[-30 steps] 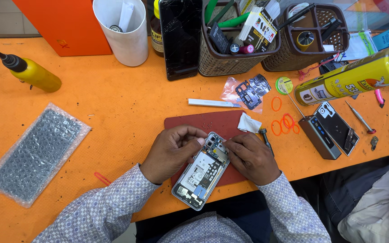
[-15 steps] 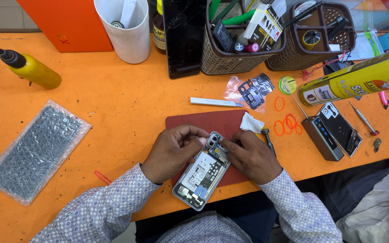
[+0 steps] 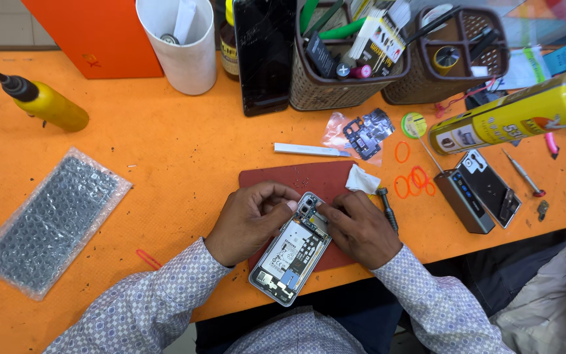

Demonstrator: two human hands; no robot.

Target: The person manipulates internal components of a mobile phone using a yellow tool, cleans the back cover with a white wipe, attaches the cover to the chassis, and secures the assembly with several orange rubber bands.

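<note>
an opened phone (image 3: 291,258) with its back cover off lies tilted on a dark red mat (image 3: 309,180) on the orange surface (image 3: 165,144). the left hand (image 3: 251,221) grips the phone's upper left edge with curled fingers. the right hand (image 3: 360,227) presses its fingers onto the top right corner near the camera. a white cloth (image 3: 363,179) lies just beyond.

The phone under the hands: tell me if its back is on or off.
Off. The phone lies on the red mat with its inner parts showing; the left hand and right hand press at its top end.
</note>
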